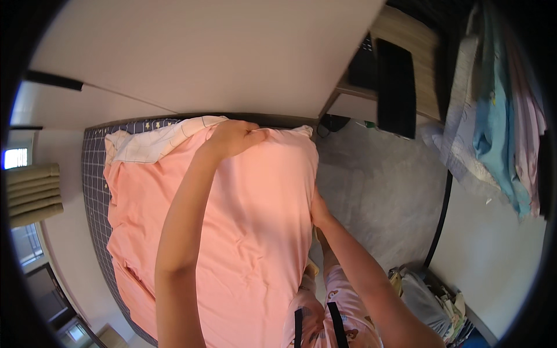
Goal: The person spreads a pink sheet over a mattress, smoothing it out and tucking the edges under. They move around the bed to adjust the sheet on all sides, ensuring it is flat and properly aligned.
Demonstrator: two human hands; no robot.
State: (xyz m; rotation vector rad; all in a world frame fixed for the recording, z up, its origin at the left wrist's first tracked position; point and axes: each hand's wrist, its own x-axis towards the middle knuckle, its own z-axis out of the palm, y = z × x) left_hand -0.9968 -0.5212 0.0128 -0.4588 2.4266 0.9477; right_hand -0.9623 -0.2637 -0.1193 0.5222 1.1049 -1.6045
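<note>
A pink quilt [256,209] covers most of the bed, its surface wrinkled. At the upper left, a corner of it is folded back and shows a pale checked underside [148,145]. My left hand [235,138] is at the quilt's far edge, thumb and fingers curled in on the cloth. My right hand [320,211] touches the quilt's right side, where it hangs over the bed edge. The fingers of that hand are largely hidden by the cloth.
A dark checked sheet [98,191] with stars shows along the bed's left and far sides. Beyond the bed stands a pale panel [209,52]. To the right are a grey floor [374,182], a desk [404,52] with a black monitor [396,89], hanging clothes [496,126] and piled fabric [424,300].
</note>
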